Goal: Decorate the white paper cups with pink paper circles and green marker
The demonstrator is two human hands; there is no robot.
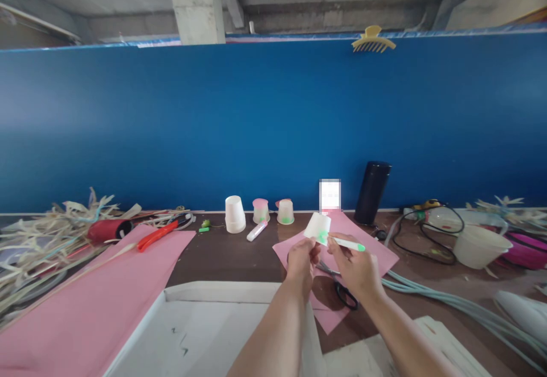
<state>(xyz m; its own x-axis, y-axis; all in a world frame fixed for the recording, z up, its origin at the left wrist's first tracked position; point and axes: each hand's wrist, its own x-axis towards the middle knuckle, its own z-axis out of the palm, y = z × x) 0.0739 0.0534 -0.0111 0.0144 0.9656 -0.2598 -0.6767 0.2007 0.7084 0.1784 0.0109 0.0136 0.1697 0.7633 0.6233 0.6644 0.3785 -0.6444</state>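
My left hand (302, 257) grips a small white paper cup (318, 227), held tilted above the table with a green mark on its lower edge. My right hand (354, 266) is closed on a white marker with a green end (348, 244), its tip touching the cup's side. Both hands hover over a pink paper sheet (376, 254) with black-handled scissors (344, 293) lying on it.
Upside-down white cups (235, 214), (260, 210), (285, 212) and a glue stick (257, 231) stand by the blue wall. A black flask (371, 192), cables (421, 234), a white bowl (481, 246) right. Large pink sheet (85, 303), red scissors (157, 235), dried straw (38, 246) left. White board (205, 331) near me.
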